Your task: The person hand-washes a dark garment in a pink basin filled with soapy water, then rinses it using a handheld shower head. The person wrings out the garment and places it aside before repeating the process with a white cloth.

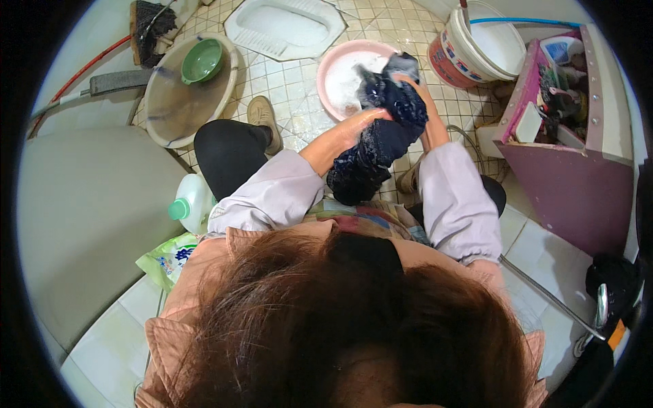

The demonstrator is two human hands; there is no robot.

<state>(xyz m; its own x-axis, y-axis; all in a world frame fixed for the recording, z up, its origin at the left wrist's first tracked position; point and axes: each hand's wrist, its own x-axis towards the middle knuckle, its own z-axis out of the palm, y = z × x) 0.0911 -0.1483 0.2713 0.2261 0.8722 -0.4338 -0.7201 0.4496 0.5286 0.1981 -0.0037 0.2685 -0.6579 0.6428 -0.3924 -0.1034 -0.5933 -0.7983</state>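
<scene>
A wet, dark navy garment (pixel 385 137) hangs bunched between my two hands, with suds clinging to its surface. My left hand (pixel 375 116) grips its near middle and is partly covered by the folds. Higher up on the right, my right hand (pixel 408 84) grips the far end, its fingers partly hidden behind the cloth. Beneath that far end stands a pink basin (pixel 331 104) of white foam. The garment's near end droops toward my lap, over a patchwork-patterned cloth (pixel 367 217).
A large basin (pixel 153 120) of murky water floats a green bowl (pixel 202 60) at left. Past the pink basin is a squat toilet (pixel 284 25). At right stand a white bucket (pixel 446 56) and a purple cabinet (pixel 566 194). A capped jug (pixel 195 196) and green packet (pixel 163 260) sit at left.
</scene>
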